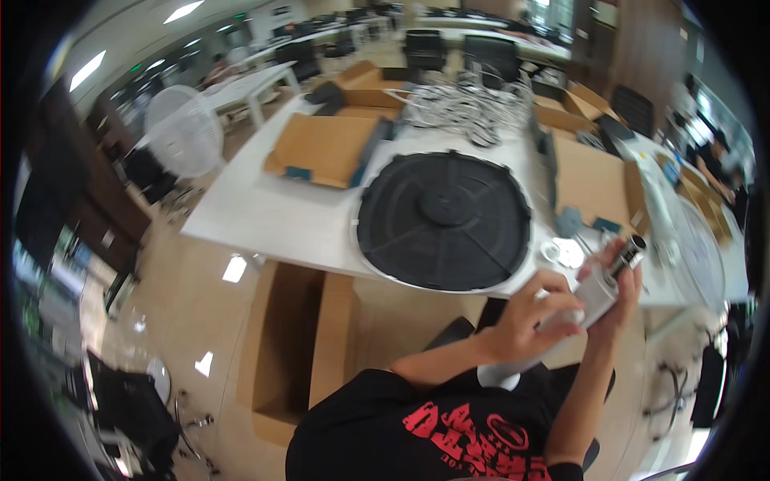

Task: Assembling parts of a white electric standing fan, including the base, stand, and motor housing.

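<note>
In front of my body, to the right, I hold a white stand pole (pixel 595 298) tilted, with a shiny metal tube (pixel 630 250) sticking out of its upper end. My right hand (pixel 619 303) wraps round it from the right, near that end. On the left side, the bent fingers of my left hand (pixel 539 311) close on the pole by a small white knob. Its lower part runs down behind my left forearm toward my lap. On the table just beyond lies a big round black ribbed base (pixel 443 218) with a white rim.
Open cardboard boxes (pixel 325 148) and a heap of white cables (pixel 473 104) occupy the white table (pixel 241 212). Right of the base are small white parts (pixel 550 251) and a round fan grille (pixel 698 256). An open carton (pixel 281 337) stands on the floor; a white fan (pixel 183 132) stands left.
</note>
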`<state>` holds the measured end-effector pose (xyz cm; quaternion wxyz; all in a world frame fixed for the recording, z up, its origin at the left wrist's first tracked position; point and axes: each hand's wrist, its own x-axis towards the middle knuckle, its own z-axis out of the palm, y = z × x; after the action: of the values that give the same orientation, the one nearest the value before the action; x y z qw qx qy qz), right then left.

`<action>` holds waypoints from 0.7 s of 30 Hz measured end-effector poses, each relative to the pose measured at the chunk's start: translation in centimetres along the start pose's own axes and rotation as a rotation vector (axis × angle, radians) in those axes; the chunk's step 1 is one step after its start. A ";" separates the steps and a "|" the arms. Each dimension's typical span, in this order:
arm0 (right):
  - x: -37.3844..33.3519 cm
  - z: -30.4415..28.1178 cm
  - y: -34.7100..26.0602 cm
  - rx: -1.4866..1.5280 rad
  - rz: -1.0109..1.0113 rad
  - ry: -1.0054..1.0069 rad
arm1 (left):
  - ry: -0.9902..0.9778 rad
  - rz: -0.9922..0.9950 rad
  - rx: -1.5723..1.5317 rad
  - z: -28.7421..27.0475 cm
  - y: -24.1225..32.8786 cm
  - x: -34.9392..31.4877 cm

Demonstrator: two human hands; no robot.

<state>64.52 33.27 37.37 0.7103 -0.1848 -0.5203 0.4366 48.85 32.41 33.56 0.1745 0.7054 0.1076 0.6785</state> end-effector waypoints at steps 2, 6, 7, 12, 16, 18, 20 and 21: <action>-0.2 1.1 0.4 -0.012 0.007 -0.045 | 0.046 -0.004 0.006 -0.2 0.9 -0.6; 0.0 2.7 2.2 -0.028 0.034 -0.035 | 0.109 0.022 0.117 -1.5 1.0 -1.1; 0.2 3.2 2.5 -0.025 0.033 -0.048 | 0.118 0.029 0.126 -1.8 0.9 -1.1; 1.0 4.0 4.1 -0.040 0.078 -0.128 | 0.131 0.108 0.310 -3.2 0.9 -0.7; 0.9 4.5 4.6 -0.031 0.093 -0.170 | 0.120 0.169 0.409 -3.8 1.6 -0.7; 0.6 4.8 4.3 -0.012 0.088 -0.166 | 0.104 0.144 0.390 -3.9 2.3 -0.7; 0.5 4.8 4.1 -0.010 0.085 -0.170 | 0.091 0.165 0.427 -4.2 2.3 -0.7; 0.4 4.8 3.9 -0.009 0.079 -0.178 | 0.081 0.191 0.463 -4.2 2.3 -0.7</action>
<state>58.58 34.89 36.66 0.6427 -0.1691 -0.5755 0.4766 44.39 30.44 33.89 -0.0611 0.7058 0.1999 0.6769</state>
